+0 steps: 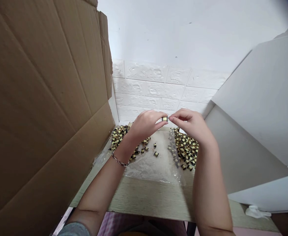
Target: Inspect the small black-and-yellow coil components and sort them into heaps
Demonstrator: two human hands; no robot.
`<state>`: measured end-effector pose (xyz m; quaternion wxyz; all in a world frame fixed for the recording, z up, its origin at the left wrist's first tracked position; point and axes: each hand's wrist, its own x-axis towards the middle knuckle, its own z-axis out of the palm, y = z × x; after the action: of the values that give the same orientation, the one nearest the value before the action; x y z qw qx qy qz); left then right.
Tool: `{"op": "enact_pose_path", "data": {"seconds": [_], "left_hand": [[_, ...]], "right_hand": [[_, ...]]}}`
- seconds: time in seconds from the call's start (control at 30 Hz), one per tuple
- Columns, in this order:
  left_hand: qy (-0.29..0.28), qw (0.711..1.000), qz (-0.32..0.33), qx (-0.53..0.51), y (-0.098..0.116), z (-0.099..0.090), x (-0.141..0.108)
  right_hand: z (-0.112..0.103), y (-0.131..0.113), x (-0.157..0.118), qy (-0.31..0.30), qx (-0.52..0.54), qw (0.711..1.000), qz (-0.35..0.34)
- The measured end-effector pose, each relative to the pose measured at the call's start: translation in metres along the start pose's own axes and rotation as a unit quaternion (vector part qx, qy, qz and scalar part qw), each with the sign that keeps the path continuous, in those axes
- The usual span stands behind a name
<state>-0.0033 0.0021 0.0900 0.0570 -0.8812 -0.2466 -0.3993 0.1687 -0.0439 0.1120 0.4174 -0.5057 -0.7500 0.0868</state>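
Note:
A small yellow-and-black wound coil, like a tiny transformer (165,119), is pinched between the thumb and forefinger of my left hand (146,123), above the table. My right hand (189,123) meets it from the right, thumb and forefinger pressed together at the coil's end; what they grip is too small to make out. Below, similar coils lie in a pile (119,134) at the left, partly behind my left wrist. Another pile (187,147) spreads at the right, partly behind my right forearm. A few loose coils (156,153) rest between them on a clear plastic bag (149,172).
A tall cardboard sheet (48,98) stands along the left side. White panels (259,98) close in the right, and a white brick-patterned wall (156,88) is behind. The pale wooden table (151,196) ends near my body. A crumpled white item (257,212) lies at the lower right.

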Motion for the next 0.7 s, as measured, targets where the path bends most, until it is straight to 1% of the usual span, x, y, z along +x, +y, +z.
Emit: {"op": "enact_pose_path", "data": {"seconds": [0.3,0.5,0.6,0.7], "left_hand": [[0.018,1.0,0.003,-0.002,-0.001,0.001,0.0],[0.045,0.998,0.016,-0.03,0.001,0.0,0.001],[0.065,0.996,0.028,-0.047,0.002,0.0,0.001],[0.088,0.993,0.041,-0.063,0.003,0.0,0.001]], "right_hand": [[0.0,0.001,0.002,0.003,0.045,0.998,0.033],[-0.002,0.008,0.003,-0.025,0.16,0.985,0.065],[-0.001,0.015,0.004,-0.038,0.221,0.972,0.075],[0.003,0.024,0.006,-0.057,0.286,0.954,0.066]]}}
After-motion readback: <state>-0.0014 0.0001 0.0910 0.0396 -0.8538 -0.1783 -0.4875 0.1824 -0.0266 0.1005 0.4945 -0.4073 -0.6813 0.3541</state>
